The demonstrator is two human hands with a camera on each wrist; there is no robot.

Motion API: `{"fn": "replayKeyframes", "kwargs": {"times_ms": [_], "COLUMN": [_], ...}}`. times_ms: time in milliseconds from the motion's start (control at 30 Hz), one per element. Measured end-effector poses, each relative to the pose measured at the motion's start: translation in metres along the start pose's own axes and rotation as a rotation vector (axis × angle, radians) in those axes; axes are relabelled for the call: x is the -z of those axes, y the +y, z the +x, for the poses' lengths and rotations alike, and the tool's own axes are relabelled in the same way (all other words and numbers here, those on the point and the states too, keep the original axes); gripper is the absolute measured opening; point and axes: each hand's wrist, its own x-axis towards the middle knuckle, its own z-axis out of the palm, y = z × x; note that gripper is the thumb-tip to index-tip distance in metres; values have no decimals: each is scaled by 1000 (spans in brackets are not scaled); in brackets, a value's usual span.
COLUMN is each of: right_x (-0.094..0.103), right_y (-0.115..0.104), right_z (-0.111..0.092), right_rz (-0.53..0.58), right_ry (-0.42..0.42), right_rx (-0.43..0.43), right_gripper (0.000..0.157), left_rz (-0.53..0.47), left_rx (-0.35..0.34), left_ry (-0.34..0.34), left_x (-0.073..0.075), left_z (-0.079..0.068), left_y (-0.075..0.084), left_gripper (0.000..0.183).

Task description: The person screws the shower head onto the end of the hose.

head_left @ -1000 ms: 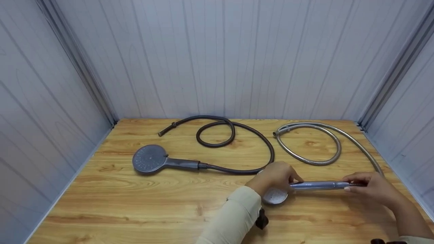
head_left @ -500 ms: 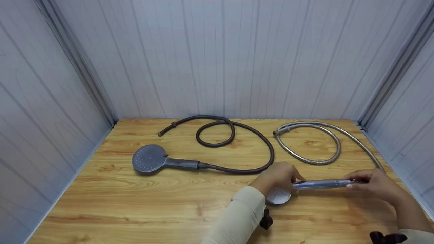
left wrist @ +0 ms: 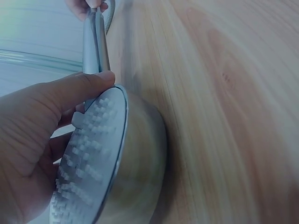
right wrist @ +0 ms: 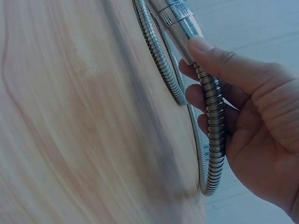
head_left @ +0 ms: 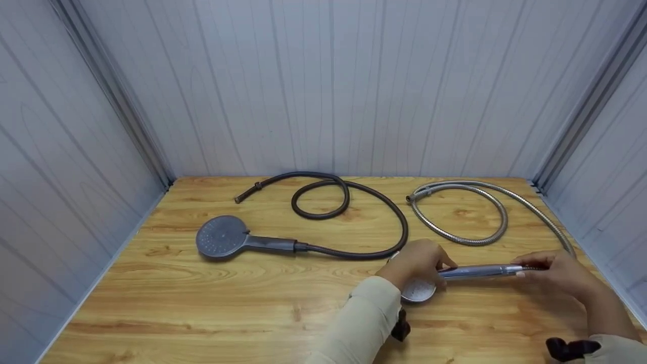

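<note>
A chrome shower head (head_left: 418,290) is held in both hands near the right side of the table. My left hand (head_left: 419,263) grips it where the round head meets the handle; in the left wrist view the thumb lies at the rim of the white nozzle face (left wrist: 88,154). My right hand (head_left: 556,273) pinches the connector (right wrist: 182,37) at the handle's lower end, with thumb and fingers around it. From that connector a silver metal hose (right wrist: 215,126) runs past the palm and loops back on the table.
A dark grey shower head (head_left: 222,236) with its black hose (head_left: 349,253) lies at the left and centre of the wooden table (head_left: 202,313). The silver hose's coil (head_left: 475,241) lies at the back right. Pale panelled walls (head_left: 323,91) enclose the back and sides.
Both hands and the chrome shower head have shifted slightly; the left hand moved a little to the right and the handle rose slightly. The dark shower head stays in place.
</note>
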Motion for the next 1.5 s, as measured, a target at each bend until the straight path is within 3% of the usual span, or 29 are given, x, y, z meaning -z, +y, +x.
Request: {"fn": "replayKeyframes", "kwargs": {"times_ms": [267,700,1067,1300,1500], "right_x": [0,2,1,-5,-10], "right_y": [6,9,10,12,14], "right_z": [5,14,19,22,22], "right_rz": [-20,-61,-73,-88,-60], "right_ry": [-1,4,36,61,76], "right_rx": [-30,5,7,3,25], "right_gripper": [48,46,45,44,40], "left_rz": [43,-38,117,104,80], "left_rx": [17,77,97,148,150], "left_ry": [12,18,42,52,62], "left_x": [-2,-3,-6,-11,-12], "left_z": [5,9,10,11,12], "left_y": [-1,-7,-7,-6,-6], "left_gripper": [47,38,34,31,32]}}
